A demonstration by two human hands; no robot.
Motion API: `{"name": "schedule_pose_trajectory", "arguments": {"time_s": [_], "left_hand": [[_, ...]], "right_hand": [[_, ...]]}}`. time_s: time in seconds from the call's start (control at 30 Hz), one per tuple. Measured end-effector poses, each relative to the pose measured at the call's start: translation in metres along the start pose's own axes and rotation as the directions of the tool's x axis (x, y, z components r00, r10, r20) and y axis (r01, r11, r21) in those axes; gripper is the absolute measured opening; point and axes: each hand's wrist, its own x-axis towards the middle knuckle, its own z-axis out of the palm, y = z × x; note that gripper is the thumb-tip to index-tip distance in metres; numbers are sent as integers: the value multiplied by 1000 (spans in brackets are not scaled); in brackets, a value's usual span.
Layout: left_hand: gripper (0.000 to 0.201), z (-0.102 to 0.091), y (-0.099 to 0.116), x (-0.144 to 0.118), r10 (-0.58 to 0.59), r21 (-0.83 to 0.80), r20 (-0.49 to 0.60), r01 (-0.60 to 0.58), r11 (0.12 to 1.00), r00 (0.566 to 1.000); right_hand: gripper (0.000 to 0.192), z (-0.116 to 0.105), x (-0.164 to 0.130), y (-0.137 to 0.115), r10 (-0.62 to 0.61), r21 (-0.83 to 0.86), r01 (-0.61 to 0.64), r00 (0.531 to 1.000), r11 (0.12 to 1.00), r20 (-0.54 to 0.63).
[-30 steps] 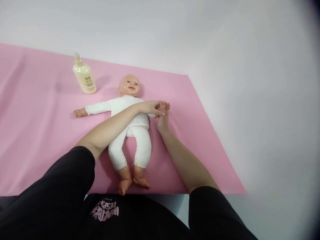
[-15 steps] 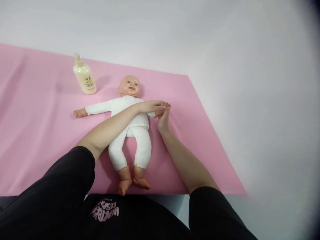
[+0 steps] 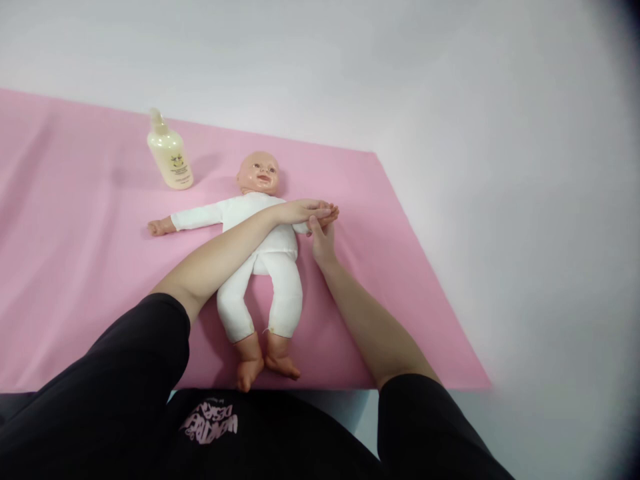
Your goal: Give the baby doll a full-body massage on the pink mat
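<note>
A baby doll (image 3: 259, 261) with a bald vinyl head and a white cloth body lies on its back, feet toward me. Reaching across its chest, my left hand (image 3: 301, 211) rests over the doll's outstretched arm on the right side, fingers closed about the doll's hand. From below and the right, my right hand (image 3: 323, 243) grips that same doll hand, its thumb against the wrist. My fingers partly hide the doll's hand between them. The doll's other arm (image 3: 196, 215) stretches out to the left, untouched.
A pump bottle (image 3: 171, 159) of pale yellow liquid stands to the left of the doll's head. Beneath everything is a pink cloth-covered table (image 3: 390, 300), its right edge slanting past my right arm. A pale wall or floor surface lies beyond.
My right hand has shifted slightly left and down along the doll's hand, its thumb now at the wrist. My left hand has barely moved; the doll and bottle stay put.
</note>
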Motion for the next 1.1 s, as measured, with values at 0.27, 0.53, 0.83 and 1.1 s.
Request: {"name": "schedule_pose_trajectory", "arguments": {"time_s": [0.27, 0.53, 0.83, 1.1], "left_hand": [[49, 3, 7, -3, -46, -8, -10, 46, 999, 999], [39, 9, 8, -2, -74, -31, 23, 74, 997, 997], [42, 5, -1, -1, -25, 20, -2, 26, 999, 1000], [45, 5, -2, 1, -8, 37, 34, 7, 999, 999]], "right_hand": [[56, 3, 0, 0, -15, -9, 15, 999, 1000, 32], [75, 2, 5, 10, 47, 67, -44, 998, 997, -40], [79, 0, 7, 13, 96, 59, -91, 990, 994, -98], [56, 0, 2, 1, 64, 74, -60, 996, 995, -63]]}}
